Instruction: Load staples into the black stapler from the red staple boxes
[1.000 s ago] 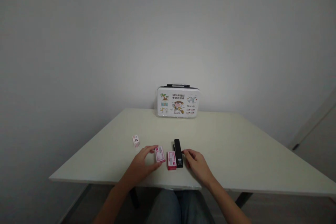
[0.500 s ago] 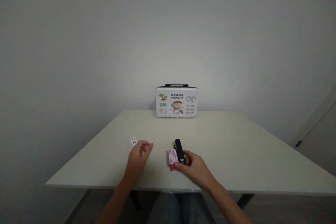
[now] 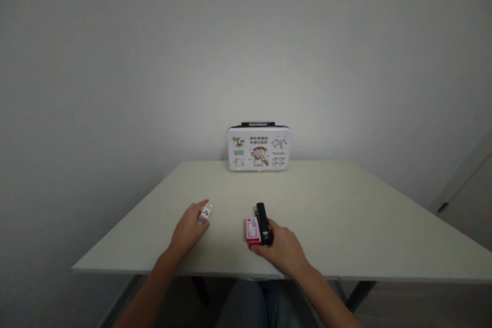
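Observation:
My left hand (image 3: 191, 227) is closed on a small white block with a printed picture (image 3: 205, 213), held between thumb and fingers over the left part of the table. To the right, my right hand (image 3: 283, 247) is wrapped around the near end of a black stapler (image 3: 263, 221) and a small pink-and-white box (image 3: 252, 230). The box lies side by side with the stapler, touching its left side. My right thumb reaches the near edge of the box, while the fingers are partly hidden behind the stapler.
A white case with cartoon prints and a black handle (image 3: 258, 149) stands upright at the table's back edge, against the grey wall (image 3: 253, 51). The pale table (image 3: 338, 215) ends just before my lap.
My left hand has moved left and closed on the small white block, which is now tilted and off its former spot. My right hand's thumb has shifted to the near edge of the pink-and-white box.

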`<action>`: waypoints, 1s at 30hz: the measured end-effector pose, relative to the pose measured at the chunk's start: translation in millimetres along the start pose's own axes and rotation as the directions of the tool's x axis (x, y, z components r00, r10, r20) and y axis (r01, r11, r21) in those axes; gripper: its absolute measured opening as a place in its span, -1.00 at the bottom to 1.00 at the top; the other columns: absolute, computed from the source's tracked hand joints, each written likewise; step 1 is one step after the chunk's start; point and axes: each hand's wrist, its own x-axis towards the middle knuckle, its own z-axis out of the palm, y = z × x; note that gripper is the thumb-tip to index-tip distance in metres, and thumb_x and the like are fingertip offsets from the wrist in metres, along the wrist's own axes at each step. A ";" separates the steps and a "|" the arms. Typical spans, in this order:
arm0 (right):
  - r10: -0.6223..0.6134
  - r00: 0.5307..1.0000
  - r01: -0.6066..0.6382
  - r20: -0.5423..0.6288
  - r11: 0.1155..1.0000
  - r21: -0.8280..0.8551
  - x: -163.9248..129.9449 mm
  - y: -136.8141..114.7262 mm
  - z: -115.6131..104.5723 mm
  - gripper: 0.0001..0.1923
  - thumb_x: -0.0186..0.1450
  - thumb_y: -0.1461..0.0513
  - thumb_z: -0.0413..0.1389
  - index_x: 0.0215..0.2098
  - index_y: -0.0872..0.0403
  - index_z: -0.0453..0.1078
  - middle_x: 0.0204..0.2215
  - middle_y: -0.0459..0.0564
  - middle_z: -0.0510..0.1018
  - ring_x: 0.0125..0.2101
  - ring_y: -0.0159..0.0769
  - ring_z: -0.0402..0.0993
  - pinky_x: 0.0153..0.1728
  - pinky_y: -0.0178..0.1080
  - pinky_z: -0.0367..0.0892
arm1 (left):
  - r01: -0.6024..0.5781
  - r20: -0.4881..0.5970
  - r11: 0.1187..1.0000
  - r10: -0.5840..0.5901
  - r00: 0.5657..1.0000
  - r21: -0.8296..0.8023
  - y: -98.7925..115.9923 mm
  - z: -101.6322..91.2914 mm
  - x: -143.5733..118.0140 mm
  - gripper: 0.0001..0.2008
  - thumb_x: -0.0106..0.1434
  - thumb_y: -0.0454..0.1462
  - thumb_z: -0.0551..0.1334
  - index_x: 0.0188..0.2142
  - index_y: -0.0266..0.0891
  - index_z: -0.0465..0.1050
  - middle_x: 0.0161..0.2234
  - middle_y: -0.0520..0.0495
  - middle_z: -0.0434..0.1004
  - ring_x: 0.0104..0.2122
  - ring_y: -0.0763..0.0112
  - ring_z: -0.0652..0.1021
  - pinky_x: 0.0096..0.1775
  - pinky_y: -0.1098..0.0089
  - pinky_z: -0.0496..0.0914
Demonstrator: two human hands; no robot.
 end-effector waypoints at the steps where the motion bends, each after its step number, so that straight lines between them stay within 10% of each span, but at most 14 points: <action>1: -0.005 1.000 0.005 0.002 1.000 -0.004 -0.1 -0.4 -0.5 -0.38 0.12 -0.07 0.34 0.08 -0.08 0.40 -0.24 -0.06 0.64 -0.24 -0.11 0.58 -0.29 -0.28 0.31 | -0.025 0.051 1.000 0.025 0.998 -0.004 2.8 -1.6 0.3 -0.33 0.13 -0.28 0.22 0.27 -0.16 0.28 -0.16 -0.07 0.44 -0.16 0.26 0.49 -0.07 0.34 0.35; 13: -0.015 0.999 0.015 0.034 1.000 -0.019 0.9 1.5 -2.7 -0.37 0.13 -0.10 0.32 0.11 -0.13 0.40 -0.23 -0.08 0.65 -0.24 -0.12 0.59 -0.35 -0.30 0.28 | 0.104 0.106 0.973 -0.083 0.991 -0.208 7.1 14.0 9.7 -0.49 0.37 0.01 0.04 0.14 -0.21 0.42 -0.36 -0.01 0.50 -0.35 0.31 0.51 -0.26 0.38 0.32; 30: -0.008 1.000 0.008 0.000 0.987 -0.162 6.0 -8.5 3.8 -0.38 0.11 -0.22 0.29 0.08 -0.27 0.42 -0.25 -0.11 0.67 -0.25 -0.08 0.60 -0.38 -0.29 0.19 | 0.065 0.184 0.995 -0.049 0.982 -0.081 110.4 62.3 -0.4 -0.53 0.49 0.03 -0.22 0.08 0.00 0.34 -0.15 -0.02 0.63 -0.19 0.24 0.61 -0.16 0.35 0.32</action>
